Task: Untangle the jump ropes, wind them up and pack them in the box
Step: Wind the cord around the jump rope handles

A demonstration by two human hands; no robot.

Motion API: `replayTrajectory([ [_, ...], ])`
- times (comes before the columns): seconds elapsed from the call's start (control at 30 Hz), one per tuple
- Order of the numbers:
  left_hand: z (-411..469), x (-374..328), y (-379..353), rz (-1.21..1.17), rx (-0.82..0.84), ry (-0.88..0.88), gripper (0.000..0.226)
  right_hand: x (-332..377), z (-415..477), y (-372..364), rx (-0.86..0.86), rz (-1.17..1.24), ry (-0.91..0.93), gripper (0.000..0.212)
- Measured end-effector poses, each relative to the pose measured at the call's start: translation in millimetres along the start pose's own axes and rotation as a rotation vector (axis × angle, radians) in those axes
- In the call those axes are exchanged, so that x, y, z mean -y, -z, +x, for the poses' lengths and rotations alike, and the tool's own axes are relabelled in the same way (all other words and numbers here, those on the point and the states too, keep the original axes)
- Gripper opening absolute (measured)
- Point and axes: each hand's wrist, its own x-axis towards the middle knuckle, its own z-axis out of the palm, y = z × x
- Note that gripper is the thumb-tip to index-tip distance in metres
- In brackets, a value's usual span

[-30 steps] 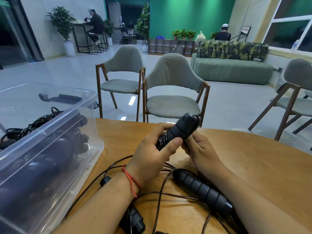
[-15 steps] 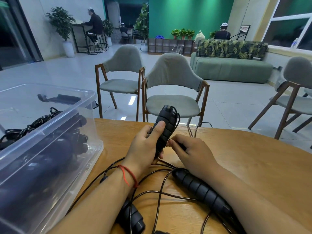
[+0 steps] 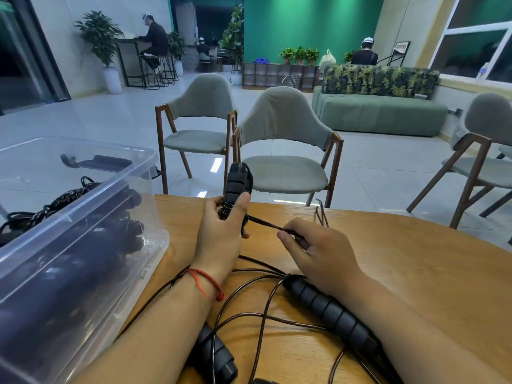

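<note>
Jump rope handle (image 3: 235,181) stands nearly upright in the left grip (image 3: 219,234), whose fingers and thumb curl round its lower end, where cord lies wound in tight coils. A taut stretch of cord (image 3: 263,223) runs from those coils to the right grip (image 3: 318,250), which pinches it between thumb and fingers just above the wooden surface (image 3: 401,259). Under the right forearm lies a second handle (image 3: 329,309); a third handle (image 3: 219,356) lies beside the left forearm, with loose cords (image 3: 249,317) looping between them. At the left stands the clear plastic box (image 3: 124,178), with wound ropes (image 3: 63,198) inside it.
</note>
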Motion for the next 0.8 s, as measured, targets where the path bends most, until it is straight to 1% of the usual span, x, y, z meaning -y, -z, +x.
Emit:
replayTrajectory([
  [0.1,-1.4,-0.2,1.3,0.091,0.013,-0.036,0.052,-1.2,1.6,5.9,-0.138,-0.042,0.065,0.015],
  [0.17,-2.6,3.0,-0.2,0.183,0.063,-0.053,0.051,-0.6,4.1,9.0,-0.181,-0.115,0.174,0.013],
  [0.27,-6.1,4.9,-4.3,0.311,0.165,-0.029,0.055,-1.0,6.8,10.5,-0.176,-0.197,0.314,0.014],
  [0.33,-11.3,2.3,-6.2,0.397,0.232,-0.020,0.057,-2.5,7.2,9.7,-0.184,-0.197,0.332,0.016],
  [0.43,-19.5,-2.9,-7.0,0.430,0.323,-0.003,0.042,-6.6,6.3,9.9,-0.201,-0.190,0.329,0.018],
  [0.47,-21.3,-3.4,-6.9,0.448,0.357,-0.017,0.036,-7.8,6.3,10.5,-0.199,-0.194,0.327,0.018],
  [0.5,-21.8,-2.9,-6.6,0.485,0.383,-0.042,0.035,-8.7,6.6,11.2,-0.193,-0.196,0.326,0.018],
  [0.63,-20.4,-0.1,-5.1,0.697,0.395,-0.145,0.062,-9.2,7.9,15.3,-0.159,-0.191,0.358,0.016],
  [0.8,-17.5,1.1,-4.2,0.909,0.355,-0.286,0.056,-8.2,13.4,23.2,-0.063,-0.181,0.413,0.012],
])
